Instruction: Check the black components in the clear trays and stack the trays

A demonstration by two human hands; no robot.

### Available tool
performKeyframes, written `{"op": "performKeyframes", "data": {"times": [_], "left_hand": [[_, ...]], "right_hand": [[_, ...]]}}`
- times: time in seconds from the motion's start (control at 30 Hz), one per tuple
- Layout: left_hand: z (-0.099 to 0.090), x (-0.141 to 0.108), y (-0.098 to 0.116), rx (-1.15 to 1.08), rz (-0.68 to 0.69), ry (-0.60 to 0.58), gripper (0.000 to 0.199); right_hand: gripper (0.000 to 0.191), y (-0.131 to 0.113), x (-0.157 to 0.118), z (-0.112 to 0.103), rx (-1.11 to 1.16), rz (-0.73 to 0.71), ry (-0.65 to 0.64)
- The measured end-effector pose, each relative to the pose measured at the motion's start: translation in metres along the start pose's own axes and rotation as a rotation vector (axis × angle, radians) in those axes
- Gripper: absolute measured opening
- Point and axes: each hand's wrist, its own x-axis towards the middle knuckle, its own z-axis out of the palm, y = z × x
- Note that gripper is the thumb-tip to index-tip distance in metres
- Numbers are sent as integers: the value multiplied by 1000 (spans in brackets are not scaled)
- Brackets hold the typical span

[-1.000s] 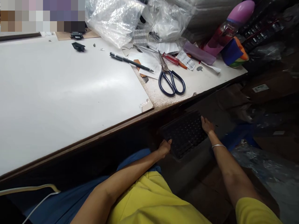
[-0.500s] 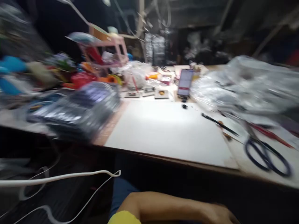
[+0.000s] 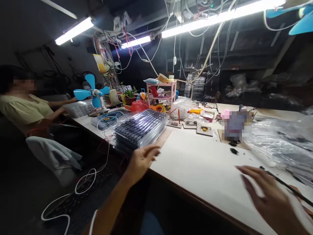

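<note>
My left hand (image 3: 141, 160) is raised at the table's near edge, fingers loosely bent and apart, holding nothing that shows. Just beyond it lies a stack of clear plastic trays (image 3: 140, 127), with what look like dark parts in rows; I cannot tell whether the fingertips touch it. On the right, my right hand (image 3: 269, 192) hovers over the white board (image 3: 195, 163), thumb and fingers spread, with nothing in it. A thin black tool (image 3: 281, 181) lies beside that hand, partly hidden by it. A small black piece (image 3: 234, 151) rests on the board farther back.
Clear plastic bags (image 3: 278, 140) spread over the right side. Small square blocks (image 3: 204, 130) and a pink shelf (image 3: 161, 89) stand at the back. A blue fan (image 3: 94, 91) is at the left, near another person (image 3: 26, 107). A white cable (image 3: 85, 182) hangs below the table's edge.
The view has swung left and up, bringing the lamps, fan and other person into sight. Both my hands now show above the table; earlier only one forearm and part of a hand showed below its edge.
</note>
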Motion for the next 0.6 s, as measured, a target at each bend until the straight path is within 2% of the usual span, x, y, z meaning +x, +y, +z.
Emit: {"op": "performKeyframes", "data": {"times": [0.03, 0.07, 0.13, 0.2, 0.27, 0.33, 0.5, 0.6], "left_hand": [[-23, 4, -10, 130, 35, 130, 33], [-43, 7, -20, 193, 43, 210, 34], [-75, 12, -40, 293, 56, 312, 32], [-94, 16, -57, 353, 71, 363, 30], [-101, 21, -70, 425, 120, 381, 32], [-100, 26, -79, 522, 193, 371, 41], [-90, 39, -90, 698, 336, 340, 45], [-90, 44, -93, 737, 375, 379, 39]], "right_hand": [[33, -14, 15, 17, 24, -107, -55], [31, -28, 31, 37, 51, -180, -165], [27, -52, 62, 78, 79, -240, -310], [28, -71, 89, 116, 110, -236, -465], [27, -82, 114, 149, 126, -231, -529], [27, -86, 142, 180, 130, -208, -527], [31, -87, 230, 248, 140, -47, -379], [33, -88, 275, 272, 184, 40, -304]]}}
